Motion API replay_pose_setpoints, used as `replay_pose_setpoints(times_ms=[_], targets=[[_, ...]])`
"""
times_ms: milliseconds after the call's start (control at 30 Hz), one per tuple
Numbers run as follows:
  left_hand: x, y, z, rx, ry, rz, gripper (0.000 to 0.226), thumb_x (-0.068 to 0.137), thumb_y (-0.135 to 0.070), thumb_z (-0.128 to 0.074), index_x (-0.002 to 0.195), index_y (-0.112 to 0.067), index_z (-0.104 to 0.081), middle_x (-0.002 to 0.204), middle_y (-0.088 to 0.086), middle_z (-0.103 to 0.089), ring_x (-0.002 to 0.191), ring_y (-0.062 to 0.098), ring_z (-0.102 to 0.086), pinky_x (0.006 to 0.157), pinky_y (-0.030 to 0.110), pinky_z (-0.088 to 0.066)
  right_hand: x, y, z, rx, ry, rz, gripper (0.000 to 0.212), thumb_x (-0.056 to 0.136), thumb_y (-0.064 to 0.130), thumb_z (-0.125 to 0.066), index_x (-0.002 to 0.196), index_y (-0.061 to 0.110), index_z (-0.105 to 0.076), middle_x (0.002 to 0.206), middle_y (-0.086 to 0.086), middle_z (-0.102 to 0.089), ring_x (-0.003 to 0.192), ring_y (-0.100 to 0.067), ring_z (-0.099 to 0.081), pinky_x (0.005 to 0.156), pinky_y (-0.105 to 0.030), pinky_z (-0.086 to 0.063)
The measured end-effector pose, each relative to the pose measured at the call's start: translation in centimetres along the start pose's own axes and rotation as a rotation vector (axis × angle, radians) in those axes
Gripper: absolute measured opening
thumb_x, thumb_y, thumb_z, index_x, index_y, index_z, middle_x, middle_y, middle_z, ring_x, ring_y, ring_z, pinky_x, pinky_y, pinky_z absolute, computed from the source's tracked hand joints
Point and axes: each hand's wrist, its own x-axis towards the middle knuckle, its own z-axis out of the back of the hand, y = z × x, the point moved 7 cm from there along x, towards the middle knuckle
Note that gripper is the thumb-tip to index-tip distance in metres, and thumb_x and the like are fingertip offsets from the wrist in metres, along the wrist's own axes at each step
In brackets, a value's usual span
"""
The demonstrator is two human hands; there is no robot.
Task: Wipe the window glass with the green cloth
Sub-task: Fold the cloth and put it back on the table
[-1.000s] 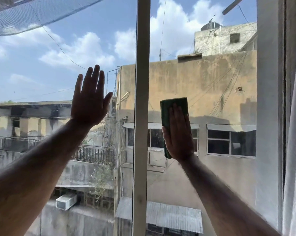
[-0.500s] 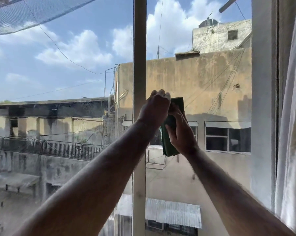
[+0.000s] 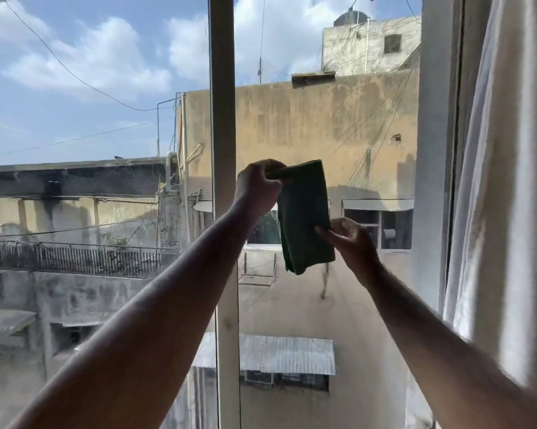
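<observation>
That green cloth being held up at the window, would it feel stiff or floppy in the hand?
Probably floppy: the green cloth hangs limp from the left hand, which pinches its top edge. Likely light too, since the right hand holds its side with fingertips only. It looks folded over, so it may fall open if released.

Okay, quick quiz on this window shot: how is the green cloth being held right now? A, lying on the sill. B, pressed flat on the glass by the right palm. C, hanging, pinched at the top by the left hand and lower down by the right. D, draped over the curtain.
C: the green cloth hangs folded, its top corner gripped by the left hand while the right hand pinches its lower right edge.
</observation>
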Motion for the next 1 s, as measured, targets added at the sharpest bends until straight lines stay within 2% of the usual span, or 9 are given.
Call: replay_pose_setpoints(times_ms=[67, 133, 333, 433, 533, 633, 700, 833, 1000], targets=[[-1.3, 1.2, -1.4, -0.067, 0.031, 0.044, 0.027, 0.089, -0.010, -0.070, 0.112, -0.022, -0.077, 0.099, -0.006, -0.073, 0.078, 0.007, -0.065, 0.054, 0.010, -0.048, -1.3, -1.1, 1.2, 0.199, 0.125, -0.095, 0.029, 0.080, 0.040, -0.084, 0.092, 0.015, -0.075, 0.086, 0.005, -0.078, 0.088, -0.019, -0.074, 0.072, -0.033, -0.058], [-3.5, 2.8, -4.4, -0.122, 0.086, 0.109, 0.023, 0.091, -0.010, -0.068, 0.111, -0.020, -0.074, 0.098, -0.002, -0.074, 0.080, 0.013, -0.066, 0.062, 0.021, -0.053, -3.8, -3.3, 3.0, 0.305, 0.186, -0.231, 0.024, 0.084, 0.033, -0.085, 0.095, 0.015, -0.074, 0.091, -0.003, -0.078, 0.091, -0.024, -0.075, 0.072, -0.032, -0.062], [-12.7, 6.4, -14.2, -0.347, 0.313, 0.275, 0.019, 0.091, 0.007, -0.064, 0.104, -0.007, -0.066, 0.100, 0.017, -0.065, 0.090, 0.028, -0.061, 0.073, 0.038, -0.055, -14.4, -12.0, 8.0, 0.281, 0.257, -0.554, 0.022, 0.079, 0.014, -0.087, 0.098, 0.020, -0.076, 0.105, -0.011, -0.081, 0.100, -0.029, -0.079, 0.079, -0.035, -0.066], [-19.7, 8.9, -21.2, -0.430, 0.512, 0.388, 0.021, 0.093, 0.009, -0.065, 0.095, -0.011, -0.060, 0.103, 0.020, -0.058, 0.092, 0.028, -0.058, 0.069, 0.033, -0.052, -23.2, -18.5, 10.1, 0.215, 0.255, -0.779, 0.030, 0.077, 0.002, -0.088, 0.101, 0.015, -0.075, 0.102, -0.010, -0.081, 0.099, -0.028, -0.078, 0.081, -0.036, -0.067], [-27.1, 12.1, -27.9, -0.428, 0.683, 0.467, 0.023, 0.092, 0.009, -0.068, 0.109, -0.003, -0.059, 0.094, 0.016, -0.059, 0.073, 0.016, -0.057, 0.050, 0.017, -0.053, -32.7, -24.4, 11.3, 0.079, 0.246, -0.985, 0.037, 0.079, 0.004, -0.088, 0.113, 0.006, -0.074, 0.104, -0.008, -0.079, 0.097, -0.026, -0.077, 0.086, -0.040, -0.066], [-34.4, 15.4, -34.5, -0.323, 0.849, 0.471, 0.026, 0.087, 0.007, -0.075, 0.108, -0.005, -0.065, 0.086, 0.010, -0.062, 0.064, 0.007, -0.055, 0.053, 0.018, -0.049, -42.2, -29.2, 10.5, 0.036, 0.234, -1.136, 0.028, 0.082, 0.010, -0.088, 0.106, 0.009, -0.076, 0.085, 0.002, -0.079, 0.075, -0.014, -0.076, 0.069, -0.031, -0.065], [-39.7, 17.9, -38.9, -0.182, 0.977, 0.417, 0.030, 0.081, -0.002, -0.083, 0.109, -0.007, -0.073, 0.086, 0.008, -0.065, 0.067, 0.011, -0.056, 0.062, 0.021, -0.046, -48.7, -32.3, 8.9, 0.072, 0.222, -1.255, 0.021, 0.084, 0.010, -0.085, 0.103, 0.011, -0.075, 0.078, 0.004, -0.079, 0.064, -0.009, -0.075, 0.055, -0.026, -0.062], [-51.7, 23.0, -45.0, 0.027, 1.226, 0.242, 0.031, 0.076, -0.020, -0.088, 0.106, -0.017, -0.079, 0.092, 0.004, -0.072, 0.082, 0.015, -0.061, 0.073, 0.021, -0.042, -61.8, -37.8, 5.2, 0.117, 0.153, -1.505, 0.032, 0.088, 0.011, -0.083, 0.113, -0.004, -0.071, 0.100, -0.019, -0.078, 0.069, -0.020, -0.075, 0.055, -0.028, -0.062], [-67.8, 33.2, -49.7, 0.114, 1.433, 0.203, 0.029, 0.079, -0.020, -0.085, 0.107, -0.017, -0.079, 0.104, 0.005, -0.078, 0.088, 0.011, -0.056, 0.076, 0.018, -0.035, -77.0, -44.1, -0.8, 0.299, -0.019, -1.749, 0.026, 0.091, 0.000, -0.077, 0.113, -0.007, -0.066, 0.120, -0.021, -0.074, 0.086, -0.022, -0.074, 0.056, -0.021, -0.063]])
